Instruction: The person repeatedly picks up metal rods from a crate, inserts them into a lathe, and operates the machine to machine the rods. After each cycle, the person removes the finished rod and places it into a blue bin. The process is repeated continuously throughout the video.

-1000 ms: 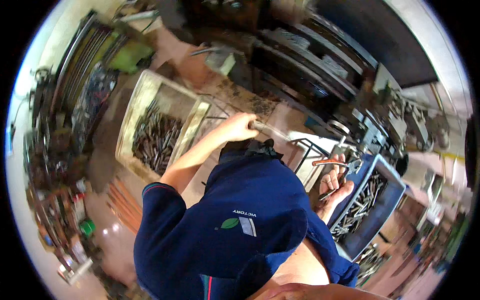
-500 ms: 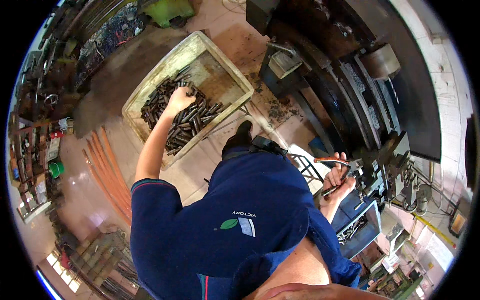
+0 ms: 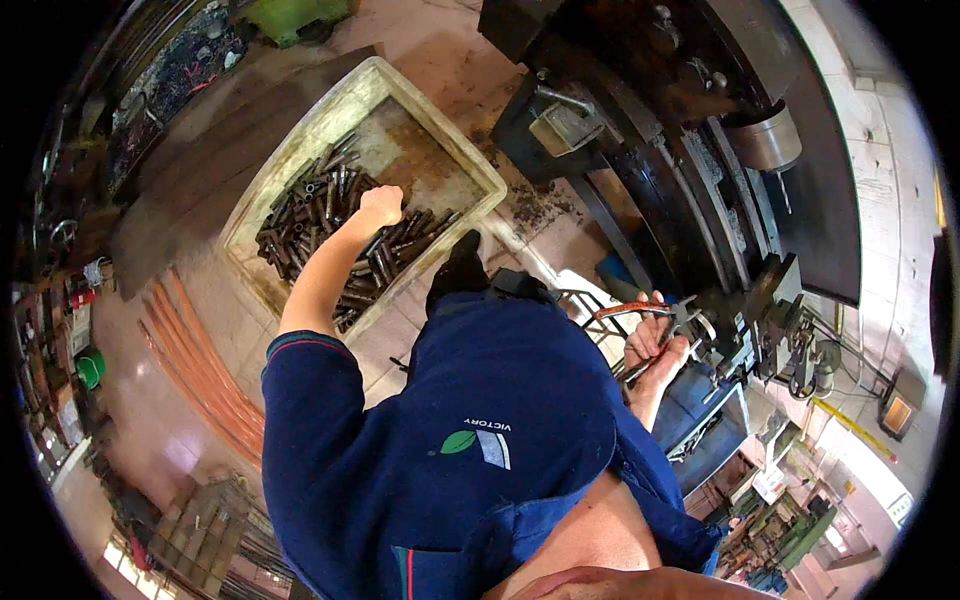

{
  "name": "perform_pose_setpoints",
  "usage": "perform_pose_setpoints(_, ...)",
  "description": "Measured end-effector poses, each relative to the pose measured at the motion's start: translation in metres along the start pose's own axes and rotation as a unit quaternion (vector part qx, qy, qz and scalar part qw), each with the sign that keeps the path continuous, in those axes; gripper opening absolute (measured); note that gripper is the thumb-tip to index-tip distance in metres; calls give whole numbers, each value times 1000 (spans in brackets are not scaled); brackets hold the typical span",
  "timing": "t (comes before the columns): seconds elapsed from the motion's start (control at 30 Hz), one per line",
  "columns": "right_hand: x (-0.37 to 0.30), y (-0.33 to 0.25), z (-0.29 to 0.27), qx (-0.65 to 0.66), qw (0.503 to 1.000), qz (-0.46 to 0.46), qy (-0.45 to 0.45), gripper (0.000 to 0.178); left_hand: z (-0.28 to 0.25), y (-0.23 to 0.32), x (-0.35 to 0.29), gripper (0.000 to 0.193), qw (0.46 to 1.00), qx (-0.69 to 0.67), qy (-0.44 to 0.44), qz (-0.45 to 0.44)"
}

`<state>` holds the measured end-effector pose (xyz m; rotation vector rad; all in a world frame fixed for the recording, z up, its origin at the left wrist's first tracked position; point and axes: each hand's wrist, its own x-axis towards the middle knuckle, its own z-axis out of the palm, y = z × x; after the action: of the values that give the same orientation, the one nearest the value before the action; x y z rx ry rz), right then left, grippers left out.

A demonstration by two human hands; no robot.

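My left hand (image 3: 382,205) is a closed fist over the heap of short dark metal tubes (image 3: 318,205) in a pale, stained tray (image 3: 440,130). Whatever the fist may hold is hidden by the fingers. On the right, my right hand (image 3: 655,350) is wrapped round a pair of pliers with orange-red handles (image 3: 618,311). One handle sticks out to the left past my fingers, and the metal jaws point right, close to the fittings of a machine (image 3: 740,335).
A dark machine with a cylindrical chuck and drill bit (image 3: 765,140) stands at the far right. Below my right hand sits a blue bin (image 3: 715,440) with metal pieces. Long copper-coloured bars (image 3: 190,355) lie on the left floor, near a green bucket (image 3: 90,368).
My left hand has moved slightly right and nearer over the tubes, its fingers now closed in a fist. The right hand with the pliers has shifted a little left. The whole view has also shifted.
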<state>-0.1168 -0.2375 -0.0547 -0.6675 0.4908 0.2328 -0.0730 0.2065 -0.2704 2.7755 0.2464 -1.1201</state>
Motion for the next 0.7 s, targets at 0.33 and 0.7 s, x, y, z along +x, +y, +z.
perform_pose_setpoints(0.33,14,-10,-6,-102,992,12,-68,56,-81,6,-104,17,763,-637,69,86)
perform_pose_setpoints(0.7,26,1,42,-400,898,59,-173,27,-175,214,-157,26,662,-651,39,369)
